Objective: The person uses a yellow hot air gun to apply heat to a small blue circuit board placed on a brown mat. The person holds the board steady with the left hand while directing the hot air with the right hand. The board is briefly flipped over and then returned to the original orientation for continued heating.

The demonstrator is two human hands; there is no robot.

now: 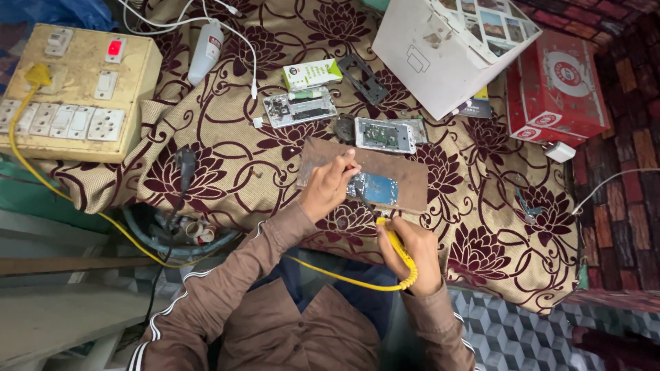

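Right hand [412, 254] gripping yellow iron [397, 246], tip on blue board [377, 188], left hand [328, 185] pinching board edge, wooden block [405, 180] beneath

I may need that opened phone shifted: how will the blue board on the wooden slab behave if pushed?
The blue board looks thin and flat, so probably light and fragile. It lies loose on the wooden slab, likely sliding rather than rolling. The left hand steadies it.

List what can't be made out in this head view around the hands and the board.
Head view only:
- Soldering iron tip: too small, lost against the blue circuit board.
- Whatever the left hand pinches: hidden by its own fingers.
- Board's left part: covered by the left hand.
- Right hand grip: fingers wrap the yellow handle, palm side hidden.
- Board components: too small to tell.
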